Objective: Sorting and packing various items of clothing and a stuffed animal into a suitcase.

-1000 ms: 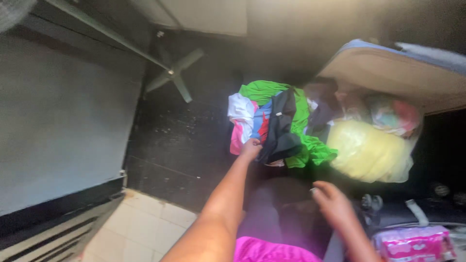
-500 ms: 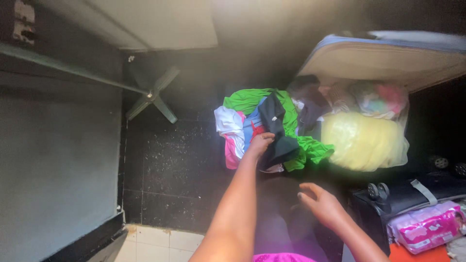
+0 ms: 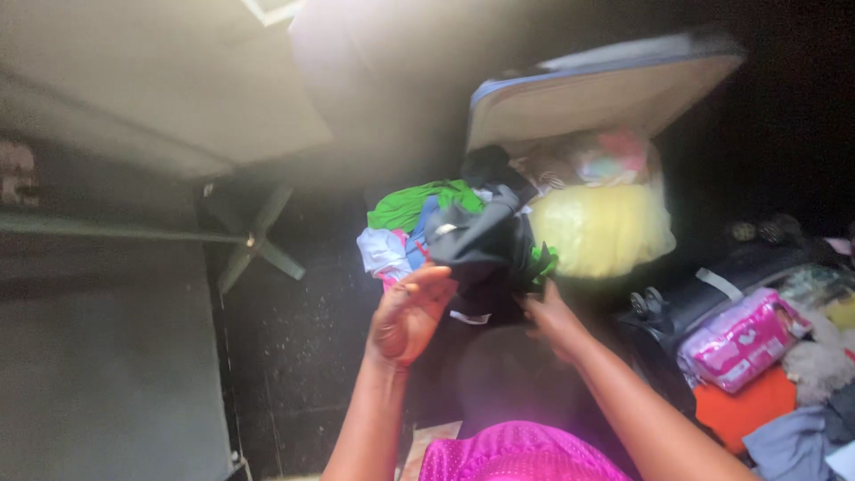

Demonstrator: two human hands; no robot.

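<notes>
- A person's left hand (image 3: 411, 313), palm turned up and fingers loosely spread, touches the lower edge of a dark garment (image 3: 481, 254) at the centre of the frame; whether it pinches the cloth cannot be told.
- The right hand (image 3: 550, 319), just right of centre, is closed on the garment's lower right hem, fingers curled into the fabric.
- The dark garment lies on top of a heap of clothes (image 3: 405, 227) on the black floor (image 3: 294, 330), with a green piece (image 3: 414, 203) above it and white, blue and pink pieces at its left.
- Risk: lifting the top garment may well drag the looser pieces under it off the heap, since they overlap it closely.
- Risk: the open suitcase (image 3: 597, 93) in the upper right leans over a yellow bag (image 3: 601, 230) just beside the heap; a snagged pull could tip the bag's contents out.
- Count: two hands, one dark garment, one green piece, one suitcase, one yellow bag, one pink packet (image 3: 739, 338) at lower right, one cross-shaped stand foot (image 3: 254, 242) at left.
</notes>
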